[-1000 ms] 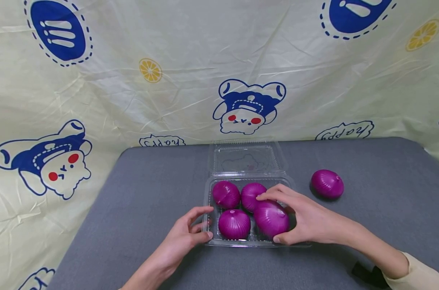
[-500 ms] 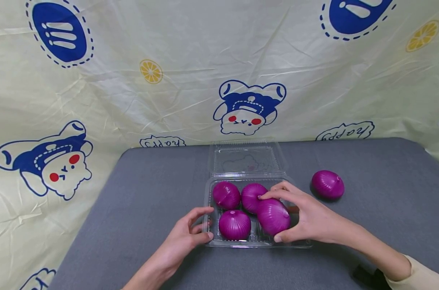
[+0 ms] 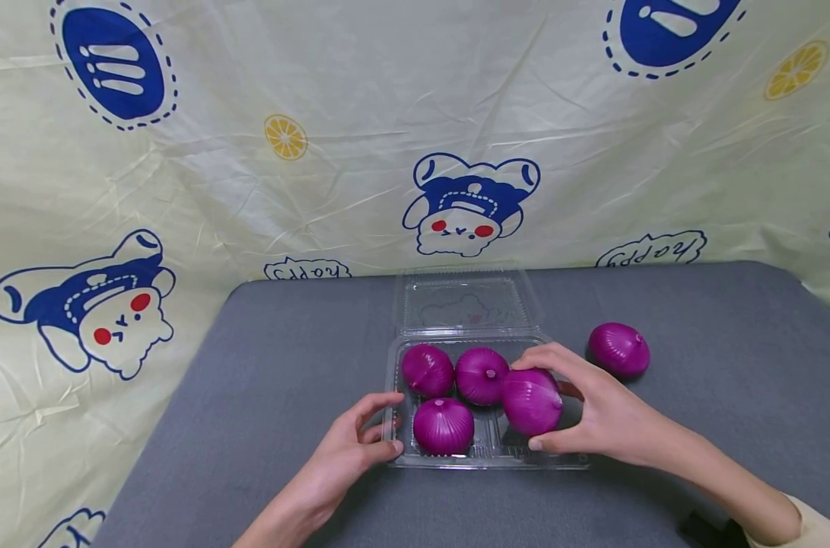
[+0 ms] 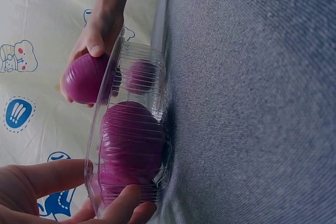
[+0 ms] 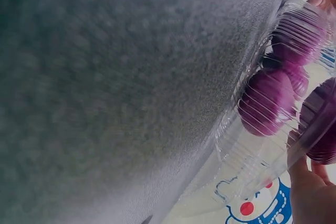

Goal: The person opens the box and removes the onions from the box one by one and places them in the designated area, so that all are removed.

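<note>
A clear plastic container (image 3: 486, 461) with its lid flipped back holds three purple onions, two at the back (image 3: 427, 370) (image 3: 481, 376) and one at the front left (image 3: 443, 426). My right hand (image 3: 602, 411) grips a fourth onion (image 3: 532, 402) over the container's right side; in the left wrist view this onion (image 4: 86, 78) is raised by the rim. My left hand (image 3: 346, 445) holds the container's left wall, thumb and fingers about the edge, also seen in the left wrist view (image 4: 68, 192). The right wrist view shows the gripped onion (image 5: 319, 124) at its edge.
Another purple onion (image 3: 618, 350) lies on the grey cloth-covered table (image 3: 298, 350), right of the container. The open lid (image 3: 465, 298) lies toward the back, near a pale patterned curtain (image 3: 346, 190). A dark object shows beside the right forearm.
My right hand has moved right with its onion, uncovering more of the back onion, which has turned so its tip faces forward. My left hand stays at the container's side.
</note>
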`<state>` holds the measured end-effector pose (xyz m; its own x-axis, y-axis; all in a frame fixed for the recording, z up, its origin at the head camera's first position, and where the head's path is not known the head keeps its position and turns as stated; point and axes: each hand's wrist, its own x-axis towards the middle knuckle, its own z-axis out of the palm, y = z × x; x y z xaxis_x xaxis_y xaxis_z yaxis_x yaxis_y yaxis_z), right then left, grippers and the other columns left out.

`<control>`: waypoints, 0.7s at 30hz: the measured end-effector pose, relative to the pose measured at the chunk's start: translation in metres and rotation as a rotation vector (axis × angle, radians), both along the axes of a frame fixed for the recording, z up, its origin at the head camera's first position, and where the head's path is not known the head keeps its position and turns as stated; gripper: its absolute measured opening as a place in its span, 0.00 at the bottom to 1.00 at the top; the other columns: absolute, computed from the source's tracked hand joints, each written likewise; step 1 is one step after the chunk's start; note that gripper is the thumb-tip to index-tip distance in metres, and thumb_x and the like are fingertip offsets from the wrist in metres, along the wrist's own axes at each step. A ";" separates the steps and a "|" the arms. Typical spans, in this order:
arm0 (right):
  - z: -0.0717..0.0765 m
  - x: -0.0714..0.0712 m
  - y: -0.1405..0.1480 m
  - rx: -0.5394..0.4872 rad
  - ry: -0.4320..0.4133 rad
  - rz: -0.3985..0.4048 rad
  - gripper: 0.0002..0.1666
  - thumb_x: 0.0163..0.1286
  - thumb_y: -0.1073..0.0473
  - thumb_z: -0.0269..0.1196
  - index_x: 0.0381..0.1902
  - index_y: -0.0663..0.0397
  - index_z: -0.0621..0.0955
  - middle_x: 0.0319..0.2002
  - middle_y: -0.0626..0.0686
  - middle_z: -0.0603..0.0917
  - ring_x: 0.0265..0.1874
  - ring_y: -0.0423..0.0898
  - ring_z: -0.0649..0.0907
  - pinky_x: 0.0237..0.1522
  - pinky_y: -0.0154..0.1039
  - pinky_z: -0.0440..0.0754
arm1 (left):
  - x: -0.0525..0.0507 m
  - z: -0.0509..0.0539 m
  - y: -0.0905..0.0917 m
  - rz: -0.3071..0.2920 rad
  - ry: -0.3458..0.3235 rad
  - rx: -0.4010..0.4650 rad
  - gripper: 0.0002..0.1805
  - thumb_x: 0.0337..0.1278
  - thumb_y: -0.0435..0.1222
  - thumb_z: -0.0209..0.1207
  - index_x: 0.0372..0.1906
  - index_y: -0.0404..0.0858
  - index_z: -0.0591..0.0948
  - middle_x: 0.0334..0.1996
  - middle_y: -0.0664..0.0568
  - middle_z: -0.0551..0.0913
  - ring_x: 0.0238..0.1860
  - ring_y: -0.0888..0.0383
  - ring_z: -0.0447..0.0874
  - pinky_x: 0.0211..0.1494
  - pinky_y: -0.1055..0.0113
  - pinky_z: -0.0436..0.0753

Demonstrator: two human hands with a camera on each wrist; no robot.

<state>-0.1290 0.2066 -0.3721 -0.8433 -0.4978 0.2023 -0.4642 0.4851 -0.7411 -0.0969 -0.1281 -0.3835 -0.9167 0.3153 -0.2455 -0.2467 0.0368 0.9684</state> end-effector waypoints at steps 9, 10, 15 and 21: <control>0.006 0.010 0.008 0.039 0.139 -0.042 0.47 0.43 0.48 0.82 0.63 0.34 0.74 0.61 0.37 0.72 0.60 0.36 0.70 0.44 0.43 0.82 | 0.000 0.000 0.001 0.005 0.009 -0.001 0.31 0.55 0.24 0.61 0.66 0.34 0.70 0.72 0.39 0.59 0.65 0.43 0.70 0.56 0.60 0.76; 0.007 0.011 0.009 0.045 0.148 -0.059 0.48 0.42 0.48 0.82 0.63 0.34 0.74 0.61 0.37 0.72 0.60 0.36 0.70 0.44 0.43 0.83 | 0.000 0.000 0.001 0.005 0.008 -0.003 0.31 0.55 0.24 0.61 0.66 0.34 0.70 0.72 0.39 0.59 0.65 0.43 0.70 0.56 0.59 0.76; 0.009 0.014 0.015 0.087 0.207 -0.138 0.50 0.38 0.47 0.84 0.62 0.31 0.75 0.61 0.36 0.72 0.59 0.35 0.70 0.44 0.50 0.82 | 0.000 0.000 0.001 0.004 0.004 -0.003 0.31 0.55 0.24 0.61 0.66 0.34 0.70 0.72 0.39 0.59 0.66 0.43 0.69 0.57 0.59 0.76; 0.008 0.018 0.024 0.081 0.227 -0.185 0.52 0.37 0.50 0.84 0.63 0.32 0.74 0.62 0.38 0.72 0.58 0.35 0.69 0.42 0.43 0.82 | 0.000 -0.001 0.000 0.004 0.000 -0.005 0.31 0.55 0.24 0.61 0.66 0.35 0.70 0.72 0.40 0.58 0.65 0.44 0.70 0.56 0.59 0.76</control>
<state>-0.1115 0.2303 -0.3643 -0.8590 -0.3620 0.3622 -0.5117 0.6306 -0.5835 -0.0969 -0.1277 -0.3842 -0.9181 0.3102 -0.2468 -0.2466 0.0404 0.9683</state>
